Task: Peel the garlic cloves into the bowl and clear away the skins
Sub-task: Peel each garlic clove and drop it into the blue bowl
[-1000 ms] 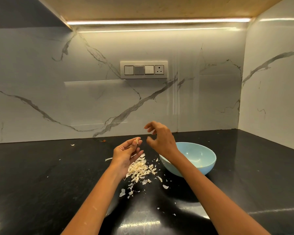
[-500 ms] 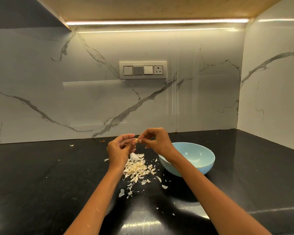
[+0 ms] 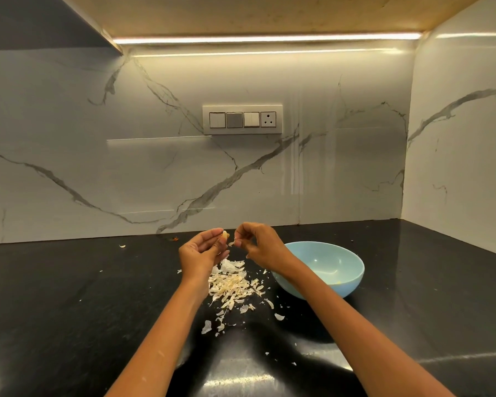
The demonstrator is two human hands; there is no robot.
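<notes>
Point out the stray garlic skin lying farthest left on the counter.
It is the lone skin flake on the black counter near the back wall, well to the left of the left hand. The other skins lie in the pile beside the blue bowl.

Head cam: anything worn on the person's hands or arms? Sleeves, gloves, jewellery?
Nothing worn that shows. The left hand and right hand are bare, with no gloves, and no rings or watch visible. Both forearms are bare down to the frame edge. The left forearm carries a few small pale flecks.
</notes>
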